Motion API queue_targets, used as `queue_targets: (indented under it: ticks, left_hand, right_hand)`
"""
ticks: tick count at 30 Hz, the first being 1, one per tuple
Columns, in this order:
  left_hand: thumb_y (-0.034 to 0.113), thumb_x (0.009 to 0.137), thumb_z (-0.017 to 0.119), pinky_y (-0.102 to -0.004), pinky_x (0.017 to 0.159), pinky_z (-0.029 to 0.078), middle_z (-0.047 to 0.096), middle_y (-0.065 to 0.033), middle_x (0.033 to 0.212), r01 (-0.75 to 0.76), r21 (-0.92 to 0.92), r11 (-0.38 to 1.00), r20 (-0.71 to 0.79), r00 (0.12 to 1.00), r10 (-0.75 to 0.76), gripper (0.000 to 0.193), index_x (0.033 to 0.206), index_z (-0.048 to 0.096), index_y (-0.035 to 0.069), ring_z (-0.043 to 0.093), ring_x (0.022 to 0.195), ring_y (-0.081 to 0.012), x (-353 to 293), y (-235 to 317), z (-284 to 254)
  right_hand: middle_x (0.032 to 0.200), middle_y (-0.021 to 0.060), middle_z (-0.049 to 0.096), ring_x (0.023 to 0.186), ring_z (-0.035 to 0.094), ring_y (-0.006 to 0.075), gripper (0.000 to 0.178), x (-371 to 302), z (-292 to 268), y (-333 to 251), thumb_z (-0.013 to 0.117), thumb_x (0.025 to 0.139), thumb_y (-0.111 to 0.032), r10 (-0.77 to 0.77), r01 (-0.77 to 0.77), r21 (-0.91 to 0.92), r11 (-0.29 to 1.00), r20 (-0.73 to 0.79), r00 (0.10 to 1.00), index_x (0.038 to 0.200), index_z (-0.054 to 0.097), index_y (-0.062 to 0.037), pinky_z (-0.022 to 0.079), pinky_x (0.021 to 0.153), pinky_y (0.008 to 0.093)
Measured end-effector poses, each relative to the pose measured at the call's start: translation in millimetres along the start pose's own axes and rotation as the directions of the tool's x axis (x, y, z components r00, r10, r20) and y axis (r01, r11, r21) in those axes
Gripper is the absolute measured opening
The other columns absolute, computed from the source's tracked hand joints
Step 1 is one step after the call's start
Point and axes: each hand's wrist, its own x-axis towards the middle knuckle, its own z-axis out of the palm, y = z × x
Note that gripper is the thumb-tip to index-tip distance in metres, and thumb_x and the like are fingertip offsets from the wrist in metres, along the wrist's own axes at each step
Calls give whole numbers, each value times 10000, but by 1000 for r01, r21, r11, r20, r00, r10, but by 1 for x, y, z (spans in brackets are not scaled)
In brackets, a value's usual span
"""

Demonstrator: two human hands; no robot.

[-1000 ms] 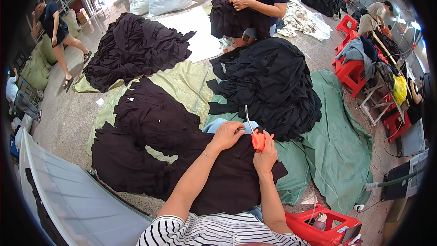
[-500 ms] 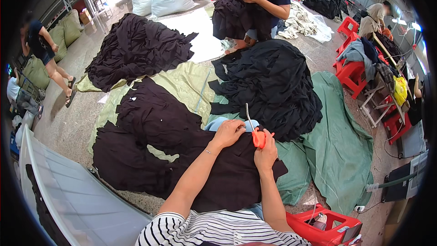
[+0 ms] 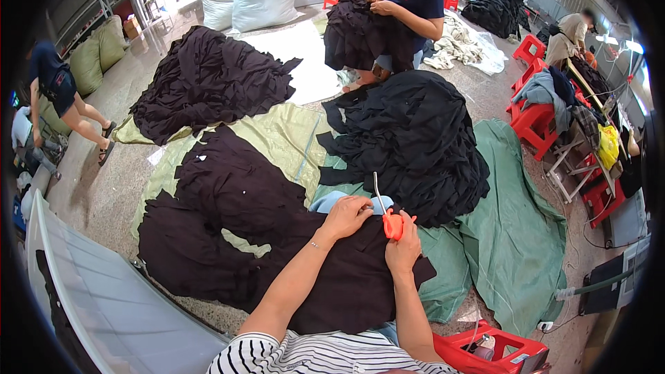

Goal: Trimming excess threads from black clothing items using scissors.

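In my right hand (image 3: 403,249) is a pair of orange-handled scissors (image 3: 393,225), its slim metal end pointing up and away from me. My left hand (image 3: 348,217) is closed, fingertips pinching the top edge of a dark brown cloth piece (image 3: 339,284) spread over my lap. Light blue fabric (image 3: 332,201) shows just beyond my left fingers. The brown cloth runs leftward into a heap of like pieces (image 3: 228,173). Past my hands lies a big pile of black cloth (image 3: 415,138).
Green sheeting (image 3: 512,235) and yellowish sheeting (image 3: 291,131) lie under the piles. Another dark heap (image 3: 215,83) is at the far left. A seated person (image 3: 415,0) handles dark cloth ahead; another person (image 3: 59,90) walks at left. A red stool (image 3: 499,350) stands by my right side.
My hands have barely shifted, still at the cloth with the scissors in the right. The view has tilted slightly. The person at left has turned and stepped a little.
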Motion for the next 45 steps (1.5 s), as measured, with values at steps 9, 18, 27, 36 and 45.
queue_targets:
  ticks: [9, 18, 27, 36, 45]
  left_hand:
    - [173, 877, 692, -390, 800, 515, 705, -115, 890, -6, 0, 1000, 8, 1000, 6, 197, 1020, 680, 38, 677, 855, -279, 0, 1, 1]
    - [190, 875, 683, -400, 856, 492, 694, -116, 836, 16, -28, 999, -12, 1000, -16, 177, 974, 666, 44, 676, 822, -295, 2, 6, -1]
    - [190, 878, 688, -395, 819, 507, 706, -121, 881, 13, -6, 1000, 1, 1000, -13, 206, 1015, 685, 36, 681, 852, -283, 1, -2, -3]
    - [206, 886, 678, -398, 835, 501, 696, -114, 847, -5, -23, 1000, -19, 1000, 5, 196, 992, 673, 42, 676, 825, -288, 0, 0, 2]
    - [183, 879, 680, -403, 832, 501, 694, -126, 877, 16, -62, 998, -34, 999, -18, 194, 1004, 671, 35, 670, 828, -305, 2, 1, 0]
  right_hand:
    - [1123, 162, 629, 1044, 603, 402, 613, -2, -4, -1, 625, 755, 55, 27, -27, -8, 1000, 20, 999, 1339, 537, -106, 475, 888, 478]
    - [1110, 160, 631, 1018, 605, 406, 606, 2, -3, -1, 628, 753, 47, 15, -15, -17, 1000, 17, 1000, 1332, 544, -111, 479, 865, 479]
    - [1122, 168, 632, 1028, 609, 412, 595, 3, 2, -1, 620, 761, 51, 22, -21, -3, 1000, 20, 1000, 1328, 544, -111, 482, 872, 490]
    - [1135, 175, 633, 1028, 609, 413, 576, 0, 0, 2, 622, 775, 44, 16, -16, -24, 1000, 21, 1000, 1326, 544, -105, 482, 864, 492]
    - [1131, 169, 629, 1023, 607, 409, 588, 2, 0, -1, 601, 771, 61, 26, -26, -20, 999, 25, 999, 1329, 541, -115, 478, 862, 485]
